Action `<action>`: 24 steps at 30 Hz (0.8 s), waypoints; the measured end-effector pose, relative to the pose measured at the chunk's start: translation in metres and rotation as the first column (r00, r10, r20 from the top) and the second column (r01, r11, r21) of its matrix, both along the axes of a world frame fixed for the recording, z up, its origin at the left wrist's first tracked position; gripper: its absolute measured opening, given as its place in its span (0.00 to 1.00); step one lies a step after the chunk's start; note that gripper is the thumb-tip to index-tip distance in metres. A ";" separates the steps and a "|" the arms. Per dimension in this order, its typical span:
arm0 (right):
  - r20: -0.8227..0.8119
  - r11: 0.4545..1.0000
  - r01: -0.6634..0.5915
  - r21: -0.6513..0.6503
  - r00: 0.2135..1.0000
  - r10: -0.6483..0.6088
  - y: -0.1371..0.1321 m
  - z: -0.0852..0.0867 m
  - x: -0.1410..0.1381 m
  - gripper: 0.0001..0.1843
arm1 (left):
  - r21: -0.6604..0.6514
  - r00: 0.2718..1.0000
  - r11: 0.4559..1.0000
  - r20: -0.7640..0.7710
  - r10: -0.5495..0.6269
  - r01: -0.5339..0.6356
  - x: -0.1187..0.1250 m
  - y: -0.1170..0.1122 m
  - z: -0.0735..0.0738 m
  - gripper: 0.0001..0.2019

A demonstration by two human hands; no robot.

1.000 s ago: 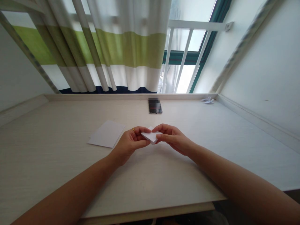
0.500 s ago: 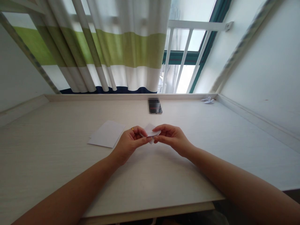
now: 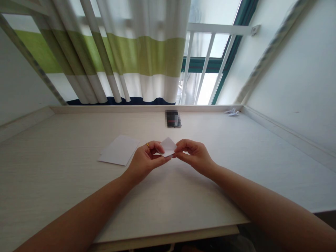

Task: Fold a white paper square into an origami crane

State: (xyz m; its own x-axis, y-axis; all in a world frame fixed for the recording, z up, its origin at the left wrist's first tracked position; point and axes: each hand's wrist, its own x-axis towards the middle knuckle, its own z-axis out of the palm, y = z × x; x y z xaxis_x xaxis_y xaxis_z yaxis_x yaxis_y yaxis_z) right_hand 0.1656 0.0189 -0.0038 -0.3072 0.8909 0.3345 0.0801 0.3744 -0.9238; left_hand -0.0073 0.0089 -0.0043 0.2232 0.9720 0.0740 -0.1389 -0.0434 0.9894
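A small folded piece of white paper (image 3: 168,145) is held between my two hands, a little above the pale tabletop. My left hand (image 3: 147,155), with a gold ring on one finger, pinches its left side and lower edge between thumb and fingers. On the opposite side, my right hand (image 3: 193,153) grips the right corner with thumb and index finger. One pointed corner of the paper stands up between the hands; its underside is hidden. Flat white sheets of paper (image 3: 119,149) lie just left of my left hand.
A dark, pixelated phone-like object (image 3: 173,119) lies near the back ledge of the table (image 3: 168,210). Small folded white paper pieces (image 3: 232,112) sit in the far right corner. Beyond the ledge hang a white and green curtain (image 3: 147,56) and white window bars (image 3: 204,70).
The folded paper has tilted, so its upper face and pointed corner show more fully. My right fingers have shifted slightly right, from over the paper to its right corner.
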 end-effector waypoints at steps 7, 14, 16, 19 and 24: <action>-0.025 0.991 -0.065 -0.121 0.998 0.062 -0.001 0.001 0.001 0.07 | 0.041 1.000 0.999 -0.004 0.020 -0.020 -0.001 0.002 -0.002 0.10; -0.014 0.991 -0.098 -0.087 0.995 0.098 -0.001 0.003 0.005 0.08 | 0.071 1.000 0.997 -0.002 -0.004 0.005 -0.003 0.001 -0.001 0.09; 0.003 0.992 -0.111 -0.051 0.994 0.111 -0.002 0.005 0.006 0.08 | 0.081 1.000 0.997 -0.001 -0.006 0.006 -0.004 0.001 -0.002 0.09; 0.040 0.993 -0.117 0.007 0.992 0.117 -0.003 0.006 0.006 0.08 | 0.086 1.000 0.996 -0.006 0.003 -0.002 -0.004 0.002 -0.004 0.09; 0.085 0.989 -0.106 0.101 0.992 0.098 -0.003 0.007 0.006 0.07 | 0.092 1.000 0.996 -0.017 0.010 -0.008 -0.004 0.002 -0.006 0.09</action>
